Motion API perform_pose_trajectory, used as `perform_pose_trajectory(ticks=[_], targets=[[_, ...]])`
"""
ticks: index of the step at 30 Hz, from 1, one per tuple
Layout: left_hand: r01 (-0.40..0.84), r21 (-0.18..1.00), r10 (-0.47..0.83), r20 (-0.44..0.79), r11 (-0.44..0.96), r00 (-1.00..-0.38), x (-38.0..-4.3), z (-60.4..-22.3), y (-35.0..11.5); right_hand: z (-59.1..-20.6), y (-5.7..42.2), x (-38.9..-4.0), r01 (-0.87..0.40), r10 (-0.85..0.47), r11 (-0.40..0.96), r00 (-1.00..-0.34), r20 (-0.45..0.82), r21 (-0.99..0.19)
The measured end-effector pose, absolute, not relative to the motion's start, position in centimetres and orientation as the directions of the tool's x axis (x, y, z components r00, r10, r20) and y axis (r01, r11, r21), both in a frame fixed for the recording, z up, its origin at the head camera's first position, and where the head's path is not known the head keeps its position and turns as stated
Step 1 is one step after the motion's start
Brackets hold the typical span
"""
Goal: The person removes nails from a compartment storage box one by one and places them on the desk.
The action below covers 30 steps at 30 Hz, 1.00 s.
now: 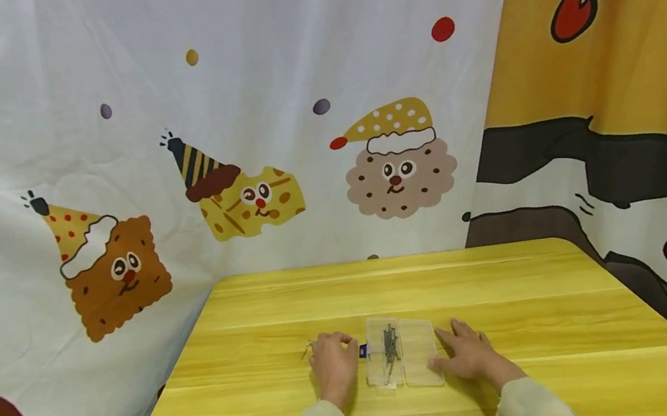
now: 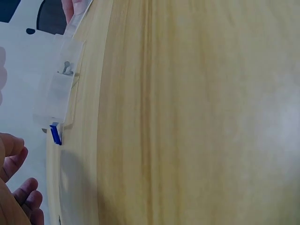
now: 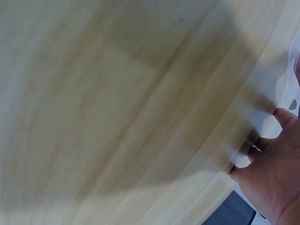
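A clear plastic box (image 1: 373,369) lies on the wooden table with its lid (image 1: 421,354) folded out flat to the right. Long thin grey metal pieces (image 1: 391,348), nails or screws, lie in a heap inside it. Just left of the box is my left hand (image 1: 335,364), its fingers loosely bent and nothing visible between them. Beyond its fingertips, a few thin metal pieces (image 1: 307,350) show, partly hidden by the hand. My right hand (image 1: 468,354) has its fingers spread, with the thumb touching the lid's right edge.
A blue tab (image 1: 363,351) sticks out from the box's left side; in the left wrist view the blue tab (image 2: 56,134) is close to my left fingers. The yellow wood-grain table (image 1: 245,309) ends at a printed cloth backdrop (image 1: 290,18).
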State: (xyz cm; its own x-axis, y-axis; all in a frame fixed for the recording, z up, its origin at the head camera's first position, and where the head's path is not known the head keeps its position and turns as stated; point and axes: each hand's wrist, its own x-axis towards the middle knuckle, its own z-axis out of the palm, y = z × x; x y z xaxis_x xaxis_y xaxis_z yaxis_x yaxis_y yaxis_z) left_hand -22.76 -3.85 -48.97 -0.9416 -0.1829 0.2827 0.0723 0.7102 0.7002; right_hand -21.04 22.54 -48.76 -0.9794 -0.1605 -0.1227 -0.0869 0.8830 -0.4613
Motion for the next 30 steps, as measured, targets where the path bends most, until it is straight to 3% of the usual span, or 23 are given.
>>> perform_pose_trajectory(ticks=[10, 30], targets=[[0.066, 0.715, -0.165, 0.249, 0.696, -0.954, -22.6, -48.7, -3.0, -48.9, 22.6, -21.1, -0.089, -0.164, 0.893, -0.977, -0.135, -0.441], [0.105, 0.696, -0.167, 0.311, 0.711, -0.936, -21.4, -49.1, 1.5, -49.1, 22.8, -21.4, -0.087, -0.163, 0.905, -0.975, -0.15, -0.418]])
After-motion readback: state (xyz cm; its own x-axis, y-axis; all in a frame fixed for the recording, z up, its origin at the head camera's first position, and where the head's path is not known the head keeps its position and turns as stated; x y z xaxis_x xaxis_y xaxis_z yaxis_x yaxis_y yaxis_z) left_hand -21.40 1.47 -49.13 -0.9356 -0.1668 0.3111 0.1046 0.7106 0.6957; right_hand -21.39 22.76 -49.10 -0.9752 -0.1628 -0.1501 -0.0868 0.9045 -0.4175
